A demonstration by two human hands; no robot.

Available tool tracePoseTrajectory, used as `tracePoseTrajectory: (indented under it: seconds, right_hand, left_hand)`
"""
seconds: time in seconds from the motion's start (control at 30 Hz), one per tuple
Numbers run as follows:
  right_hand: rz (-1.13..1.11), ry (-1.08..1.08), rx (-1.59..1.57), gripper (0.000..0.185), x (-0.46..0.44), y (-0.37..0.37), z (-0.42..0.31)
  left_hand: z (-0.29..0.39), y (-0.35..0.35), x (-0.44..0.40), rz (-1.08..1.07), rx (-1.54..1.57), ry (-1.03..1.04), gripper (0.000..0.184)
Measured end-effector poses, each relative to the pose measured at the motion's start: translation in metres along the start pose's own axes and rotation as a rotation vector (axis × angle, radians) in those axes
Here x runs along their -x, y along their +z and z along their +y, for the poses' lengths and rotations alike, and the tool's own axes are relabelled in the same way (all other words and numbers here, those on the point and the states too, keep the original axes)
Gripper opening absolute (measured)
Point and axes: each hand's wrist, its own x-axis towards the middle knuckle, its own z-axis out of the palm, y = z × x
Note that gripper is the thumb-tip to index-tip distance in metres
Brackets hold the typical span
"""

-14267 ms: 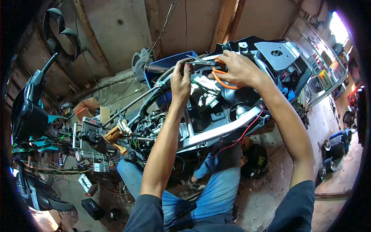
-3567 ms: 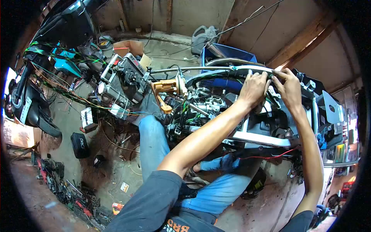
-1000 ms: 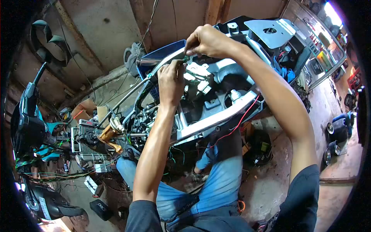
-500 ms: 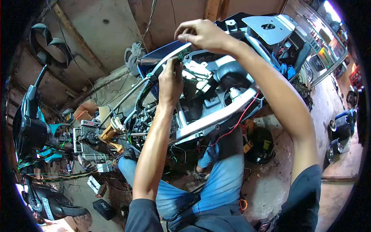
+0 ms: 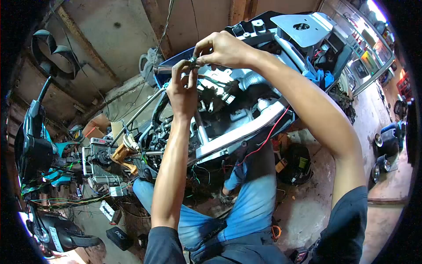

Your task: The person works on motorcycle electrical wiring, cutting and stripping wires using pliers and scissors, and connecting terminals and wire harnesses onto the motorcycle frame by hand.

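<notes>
Both of my hands meet over the stripped motorcycle's silver frame (image 5: 248,128). My left hand (image 5: 181,90) is raised with its fingertips pinched on a small dark-green piece of wiring (image 5: 193,61). From the right, the thumb and fingers of my right hand (image 5: 222,50) close on the same piece. The fingers cover most of it, so its exact kind is hidden. A dark cable (image 5: 214,80) runs just below the hands, across the metal parts inside the frame. A red wire (image 5: 269,135) hangs along the frame's near side.
A flat silver plate (image 5: 303,28) tops the motorcycle's rear. At left are a radiator (image 5: 103,165), a brownish-gold part (image 5: 121,154) and a dark handlebar assembly (image 5: 37,141) with loose wires. A black case (image 5: 118,238) lies on the floor. A glass cabinet (image 5: 367,57) stands at right.
My right hand has come down and left to meet my left hand, and its fingers have closed on the wiring. My left hand has shifted slightly left and up.
</notes>
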Motion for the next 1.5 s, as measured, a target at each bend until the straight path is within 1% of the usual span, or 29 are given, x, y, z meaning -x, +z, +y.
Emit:
tracePoseTrajectory:
  seconds: [0.13, 0.23, 0.27, 0.37, 0.4, 0.43, 0.5, 0.53, 0.57, 0.63, 0.67, 0.77, 0.8, 0.83, 0.9, 0.93, 0.97, 1.03, 1.07, 1.1, 1.17, 1.23, 1.37, 1.4, 1.5]
  right_hand:
    - [-0.061, 0.046, -0.104, 0.030, 0.002, 0.002, -0.003]
    - [-0.142, 0.127, -0.148, 0.033, 0.004, 0.002, -0.008]
    - [-0.138, 0.093, -0.122, 0.034, 0.000, 0.007, -0.004]
    - [-0.133, 0.083, -0.165, 0.039, 0.001, 0.010, 0.001]
    - [-0.098, 0.029, -0.172, 0.044, 0.000, 0.016, 0.002]
    - [-0.157, 0.090, -0.272, 0.043, 0.002, 0.020, 0.004]
    - [-0.231, 0.101, -0.355, 0.039, 0.001, 0.033, 0.011]
    - [-0.171, 0.061, -0.375, 0.034, 0.000, 0.043, 0.015]
    - [-0.133, 0.131, -0.447, 0.032, -0.003, 0.053, 0.018]
    - [-0.157, 0.123, -0.536, 0.033, -0.003, 0.054, 0.017]
    - [-0.019, 0.020, -0.303, 0.033, -0.011, 0.065, 0.034]
    - [-0.057, 0.071, -0.324, 0.036, -0.009, 0.052, 0.024]
    - [-0.034, 0.062, -0.306, 0.038, -0.011, 0.051, 0.020]
    - [-0.071, 0.051, -0.306, 0.039, -0.010, 0.045, 0.018]
    - [-0.046, 0.009, -0.219, 0.037, -0.009, 0.043, 0.014]
    - [-0.120, 0.037, -0.315, 0.036, -0.009, 0.044, 0.013]
    - [-0.081, 0.002, -0.283, 0.034, -0.011, 0.052, 0.019]
    - [-0.182, 0.009, -0.276, 0.035, -0.008, 0.051, 0.013]
    - [-0.144, -0.048, -0.209, 0.034, -0.009, 0.057, 0.014]
    - [-0.165, -0.039, -0.116, 0.032, -0.006, 0.054, 0.008]
    - [-0.157, -0.089, -0.137, 0.030, -0.007, 0.059, 0.005]
    - [-0.210, -0.072, -0.200, 0.031, -0.007, 0.060, 0.000]
    - [-0.111, -0.142, -0.103, 0.033, -0.010, 0.065, 0.016]
    - [-0.075, -0.163, -0.094, 0.034, -0.010, 0.065, 0.017]
    - [-0.136, -0.096, -0.144, 0.036, -0.009, 0.064, 0.016]
  left_hand:
    - [0.004, -0.002, 0.000, -0.024, 0.078, -0.039, 0.027]
    - [0.000, -0.005, -0.003, -0.028, -0.004, 0.046, 0.027]
    - [-0.001, -0.010, -0.006, -0.004, -0.278, 0.238, 0.029]
    - [0.002, -0.012, -0.003, 0.019, -0.297, 0.147, 0.028]
    - [0.003, -0.014, -0.003, 0.005, -0.242, 0.076, 0.024]
    - [-0.001, -0.016, -0.004, -0.001, -0.266, 0.106, 0.023]
    - [-0.010, -0.018, -0.004, -0.016, -0.313, 0.166, 0.021]
    - [-0.006, -0.016, -0.003, -0.002, -0.250, 0.099, 0.023]
    - [-0.005, -0.017, -0.005, -0.031, -0.254, 0.078, 0.023]
    - [-0.004, -0.021, -0.011, -0.090, -0.260, 0.044, 0.023]
    - [0.000, -0.024, -0.013, -0.164, -0.299, 0.063, 0.019]
    - [0.026, -0.037, -0.024, -0.338, -0.484, 0.182, 0.022]
    - [0.031, -0.039, -0.027, -0.340, -0.465, 0.231, 0.027]
    - [0.035, -0.042, -0.027, -0.347, -0.446, 0.279, 0.031]
    - [0.039, -0.048, -0.027, -0.317, -0.468, 0.298, 0.033]
    - [0.039, -0.052, -0.026, -0.357, -0.476, 0.260, 0.032]
    - [0.041, -0.055, -0.025, -0.396, -0.482, 0.222, 0.031]
    - [0.046, -0.061, -0.028, -0.464, -0.507, 0.268, 0.032]
    - [0.047, -0.066, -0.031, -0.514, -0.515, 0.293, 0.032]
    - [0.051, -0.068, -0.036, -0.562, -0.523, 0.321, 0.032]
    - [0.059, -0.073, -0.038, -0.619, -0.547, 0.290, 0.032]
    - [0.065, -0.078, -0.040, -0.662, -0.593, 0.261, 0.031]
    - [0.062, -0.080, -0.033, -0.575, -0.667, 0.155, 0.021]
    - [0.066, -0.082, -0.033, -0.580, -0.633, 0.201, 0.022]
    - [0.079, -0.090, -0.028, -0.543, -0.666, 0.168, 0.022]
